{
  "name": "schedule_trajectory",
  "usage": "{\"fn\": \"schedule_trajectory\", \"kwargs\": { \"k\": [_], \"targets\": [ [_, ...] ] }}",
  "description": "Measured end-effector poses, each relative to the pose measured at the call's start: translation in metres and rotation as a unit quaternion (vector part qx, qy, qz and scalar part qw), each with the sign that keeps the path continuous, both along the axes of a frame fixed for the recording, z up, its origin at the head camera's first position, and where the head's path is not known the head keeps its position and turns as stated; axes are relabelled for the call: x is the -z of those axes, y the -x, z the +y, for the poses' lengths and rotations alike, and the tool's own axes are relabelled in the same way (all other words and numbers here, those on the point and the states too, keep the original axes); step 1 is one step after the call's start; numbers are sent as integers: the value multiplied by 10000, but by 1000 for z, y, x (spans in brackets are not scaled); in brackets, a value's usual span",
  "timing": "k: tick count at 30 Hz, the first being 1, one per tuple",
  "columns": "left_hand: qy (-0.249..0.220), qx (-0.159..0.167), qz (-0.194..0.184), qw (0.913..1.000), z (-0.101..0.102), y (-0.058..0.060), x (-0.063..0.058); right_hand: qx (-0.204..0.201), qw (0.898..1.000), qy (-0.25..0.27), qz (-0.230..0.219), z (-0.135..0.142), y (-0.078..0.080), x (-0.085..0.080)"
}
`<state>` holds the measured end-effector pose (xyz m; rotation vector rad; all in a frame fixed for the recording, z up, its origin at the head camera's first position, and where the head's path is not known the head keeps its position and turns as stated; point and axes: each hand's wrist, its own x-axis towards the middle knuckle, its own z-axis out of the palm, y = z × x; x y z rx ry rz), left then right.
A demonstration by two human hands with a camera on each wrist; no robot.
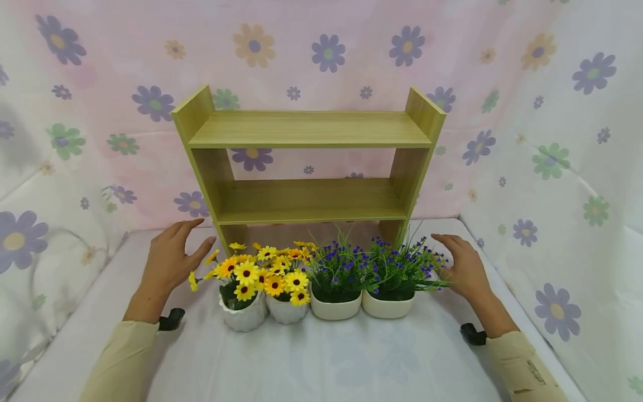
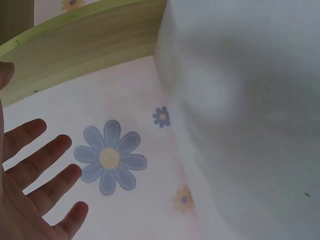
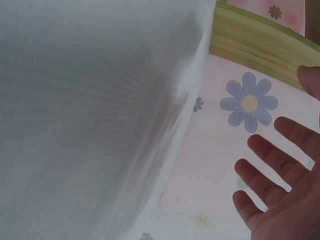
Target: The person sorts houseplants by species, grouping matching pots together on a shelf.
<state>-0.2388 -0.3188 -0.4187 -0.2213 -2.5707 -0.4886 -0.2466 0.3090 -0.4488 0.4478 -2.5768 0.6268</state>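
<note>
My left hand (image 1: 173,254) is at the left of a row of potted plants, fingers spread and holding nothing, its thumb close to the yellow flowers. Two ribbed white pots (image 1: 244,315) (image 1: 288,311) carry yellow daisy-like flowers (image 1: 247,272). To their right stand two smooth cream oval pots (image 1: 335,308) (image 1: 389,306) with small purple flowers (image 1: 346,262) and thin green leaves. Beyond the right end of the row, my right hand (image 1: 464,268) has relaxed fingers beside the grassy leaves and grips nothing. Both wrist views show the fingers apart.
A wooden shelf unit (image 1: 311,128) with raised side panels stands directly behind the pots. White cloth covers the table (image 1: 321,363). Flower-patterned cloth (image 1: 361,33) hangs at the back and both sides. Each wrist wears a black strap mount (image 1: 172,319).
</note>
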Motion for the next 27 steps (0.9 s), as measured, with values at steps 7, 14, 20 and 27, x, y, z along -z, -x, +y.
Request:
{"fn": "schedule_trajectory", "kwargs": {
  "k": [7, 14, 20, 27],
  "targets": [
    [-263, 329, -488, 9979, 6, 6, -5, -456, 9990, -7, 17, 0, -4, -2],
    [-748, 807, -705, 9914, 13, 8, -14, -1228, 9924, 74, -30, -2, -6, -3],
    [-1211, 1078, -550, 9852, 20, 8, -22, -1670, 9855, 214, -201, -8, -11, -6],
    [-1475, 1096, -352, 9823, 25, 6, -30, -2346, 9631, 1109, -720, -12, -18, -8]
  ]
}}
